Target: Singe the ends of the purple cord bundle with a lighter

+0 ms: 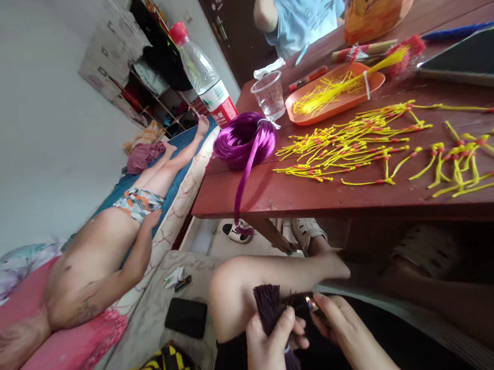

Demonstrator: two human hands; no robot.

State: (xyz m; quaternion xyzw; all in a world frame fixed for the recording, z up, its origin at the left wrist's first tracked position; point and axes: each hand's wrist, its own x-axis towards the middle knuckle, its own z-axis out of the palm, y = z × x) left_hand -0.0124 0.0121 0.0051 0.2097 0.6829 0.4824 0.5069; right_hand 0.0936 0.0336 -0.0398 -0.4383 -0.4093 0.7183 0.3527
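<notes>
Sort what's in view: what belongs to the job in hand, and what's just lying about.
In the job:
- dark cord bundle, in the left hand
- lighter, lit, in the right hand

Seemingly lying about:
- purple coil and yellow knotted cords, untouched, perhaps related
- red-capped bottle
- clear cup

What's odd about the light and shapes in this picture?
Head view: the red-capped bottle leans and the bed slants, probably from camera tilt or lens distortion; head view: deep shadow under the table dims a shoe; head view: the blue shirt catches bright light; a lighter flame glows at the right hand.
</notes>
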